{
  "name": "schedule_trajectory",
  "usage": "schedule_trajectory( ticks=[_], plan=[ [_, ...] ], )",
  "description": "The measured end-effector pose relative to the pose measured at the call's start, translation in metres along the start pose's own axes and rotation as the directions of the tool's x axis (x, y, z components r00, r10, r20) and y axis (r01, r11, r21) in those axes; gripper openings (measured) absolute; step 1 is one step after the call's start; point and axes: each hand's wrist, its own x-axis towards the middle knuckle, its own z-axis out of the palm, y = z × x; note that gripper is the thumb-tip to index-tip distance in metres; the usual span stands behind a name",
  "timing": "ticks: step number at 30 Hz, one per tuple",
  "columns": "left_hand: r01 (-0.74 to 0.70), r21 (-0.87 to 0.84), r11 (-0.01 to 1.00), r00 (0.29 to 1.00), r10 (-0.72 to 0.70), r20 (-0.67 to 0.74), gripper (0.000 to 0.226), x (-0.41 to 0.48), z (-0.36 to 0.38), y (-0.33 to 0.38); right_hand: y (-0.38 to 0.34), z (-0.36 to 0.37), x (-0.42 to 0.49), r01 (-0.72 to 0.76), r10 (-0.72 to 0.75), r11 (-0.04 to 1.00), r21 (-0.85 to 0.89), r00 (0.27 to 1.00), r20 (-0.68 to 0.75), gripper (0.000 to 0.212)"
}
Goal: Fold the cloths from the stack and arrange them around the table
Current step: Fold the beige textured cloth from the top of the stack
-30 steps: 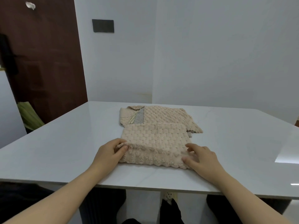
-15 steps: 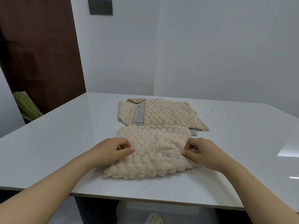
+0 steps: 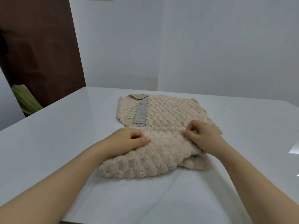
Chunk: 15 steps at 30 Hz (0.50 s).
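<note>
A beige bubble-textured cloth [image 3: 145, 160] lies doubled over on the white table [image 3: 56, 143], its folded edge toward me. My left hand [image 3: 129, 140] pinches the cloth's upper layer at its far left corner. My right hand [image 3: 203, 135] pinches the far right corner, where the layer bunches up. Right behind it lies the stack of cloths [image 3: 168, 112], beige on top with a grey cloth [image 3: 140, 113] and a yellow checked strip showing at its left side.
The table's near edge runs just below my forearms. A white wall stands close behind the table's far edge. A dark brown door [image 3: 37, 46] and a green object [image 3: 25, 99] are off the table's left side.
Both hands have carried the cloth's near edge away from me, from the front of the table up to the stack, doubling the cloth over. The camera has tilted down and closer.
</note>
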Motion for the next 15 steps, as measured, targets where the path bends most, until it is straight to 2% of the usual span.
schedule_trajectory(
  ticks=[3,7,9,10,12,14,15],
  plan=[
    [0.028,0.136,0.990,0.978,-0.055,0.199,0.024,0.001,-0.001,0.000,0.011,0.018,0.005,-0.031,0.030,0.999,0.017,0.998,0.057,0.024],
    [0.054,0.224,0.973,0.949,-0.119,0.291,0.031,0.004,-0.009,0.001,0.021,0.029,0.005,-0.028,0.027,0.999,0.025,0.999,0.031,0.024],
    [0.030,0.294,0.955,0.936,-0.130,0.327,0.023,0.007,-0.013,0.005,0.023,0.029,0.006,-0.027,0.027,0.999,0.035,0.999,0.024,0.024],
    [0.027,0.279,0.960,0.940,-0.120,0.320,0.018,0.009,-0.015,0.007,0.024,0.028,0.006,-0.031,0.030,0.998,0.058,0.999,0.017,0.023],
    [0.055,0.137,0.989,0.965,-0.088,0.246,0.014,0.014,-0.019,0.011,0.024,0.025,0.005,-0.043,0.046,0.992,0.117,0.999,-0.019,0.021],
    [0.091,-0.022,0.996,0.986,-0.087,0.145,0.014,0.020,-0.025,0.011,0.024,0.023,0.006,-0.055,0.079,0.984,0.167,0.986,-0.144,0.021],
    [0.104,-0.037,0.994,0.990,-0.100,0.097,0.016,0.025,-0.027,0.009,0.024,0.022,0.007,-0.056,0.097,0.982,0.180,0.968,-0.230,0.020]
  ],
)
